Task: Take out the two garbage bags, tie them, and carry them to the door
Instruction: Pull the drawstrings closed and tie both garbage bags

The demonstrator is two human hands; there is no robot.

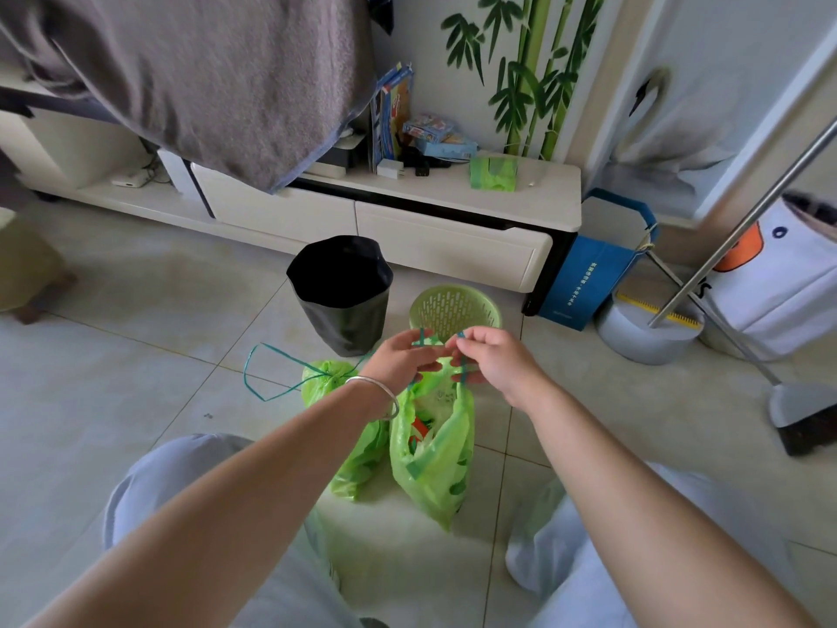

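Two green garbage bags stand on the tiled floor between my knees. The left bag (358, 451) is cinched at its neck, and its teal drawstring loop (260, 378) trails out to the left. The right bag (435, 464) is still open at the top, with rubbish showing inside. My left hand (403, 358), with a silver bangle on the wrist, pinches one teal drawstring of the right bag. My right hand (493, 360) pinches the other drawstring, close beside the left hand and above the bag's mouth.
A black-lined bin (342, 294) and a green slotted basket (455, 308) stand just beyond the bags. Behind them runs a low white cabinet (448, 242). A blue paper bag (598, 265), a grey bucket (647, 335) and a broom with its dustpan (801, 412) crowd the right side.
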